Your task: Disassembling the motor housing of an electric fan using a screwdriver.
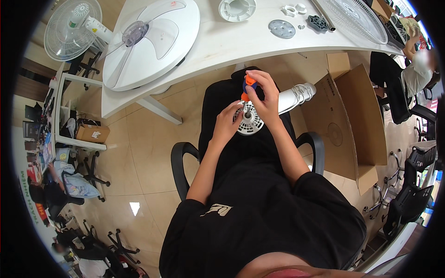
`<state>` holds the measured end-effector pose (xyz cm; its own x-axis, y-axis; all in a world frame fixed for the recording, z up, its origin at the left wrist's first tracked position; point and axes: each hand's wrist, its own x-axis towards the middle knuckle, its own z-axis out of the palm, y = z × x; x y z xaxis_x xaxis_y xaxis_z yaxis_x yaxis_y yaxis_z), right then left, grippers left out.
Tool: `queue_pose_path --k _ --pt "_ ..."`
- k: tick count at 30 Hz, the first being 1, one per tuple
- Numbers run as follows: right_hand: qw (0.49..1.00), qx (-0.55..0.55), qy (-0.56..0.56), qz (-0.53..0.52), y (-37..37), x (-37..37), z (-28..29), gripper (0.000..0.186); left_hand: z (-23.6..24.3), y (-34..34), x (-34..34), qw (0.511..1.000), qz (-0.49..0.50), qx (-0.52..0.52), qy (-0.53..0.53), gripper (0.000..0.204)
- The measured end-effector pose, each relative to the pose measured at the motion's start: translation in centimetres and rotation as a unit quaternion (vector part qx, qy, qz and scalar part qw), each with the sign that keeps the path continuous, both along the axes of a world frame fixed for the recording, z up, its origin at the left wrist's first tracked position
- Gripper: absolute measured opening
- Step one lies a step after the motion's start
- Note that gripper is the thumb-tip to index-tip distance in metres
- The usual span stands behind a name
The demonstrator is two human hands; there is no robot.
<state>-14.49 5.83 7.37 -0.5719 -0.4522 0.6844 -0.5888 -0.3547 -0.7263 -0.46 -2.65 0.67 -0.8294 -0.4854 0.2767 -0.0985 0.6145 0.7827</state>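
Observation:
My right hand [265,99] is closed round an orange-and-blue screwdriver [249,80], held upright over a white fan motor housing [250,124] with a slotted round face and a metal shaft. My left hand [228,121] has its fingertips curled at the housing's upper left, just below the screwdriver; what they pinch is too small to make out. The housing lies over my lap, and its white stand [292,99], with a coiled cable [303,92], extends to the right.
A white table [222,44] ahead holds a fan blade [167,37], covers, a grille [359,21] and small parts. An open cardboard box [333,120] stands at my right, beside chairs and a seated person [412,83]. A standing fan [69,32] and other people are at the left.

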Motion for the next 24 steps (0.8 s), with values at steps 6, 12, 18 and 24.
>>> queue_pose_path --k 6,12,18,24 --pt "1.000 0.004 0.011 -0.006 -0.05 0.08 0.04 0.038 0.13 -0.01 0.01 1.000 -0.001 -0.006 0.003 0.022" --pt "0.999 0.004 0.042 -0.020 0.02 0.24 0.43 0.039 -0.16 0.00 0.02 1.000 0.004 -0.015 0.013 0.022" --pt "0.998 0.003 0.056 -0.021 0.14 0.23 0.52 0.039 -0.08 0.20 -0.03 1.000 0.006 -0.002 0.009 0.021" --pt "0.998 0.007 0.065 -0.024 0.26 0.25 0.74 0.038 -0.34 0.22 -0.06 1.000 0.006 -0.012 0.016 0.020"
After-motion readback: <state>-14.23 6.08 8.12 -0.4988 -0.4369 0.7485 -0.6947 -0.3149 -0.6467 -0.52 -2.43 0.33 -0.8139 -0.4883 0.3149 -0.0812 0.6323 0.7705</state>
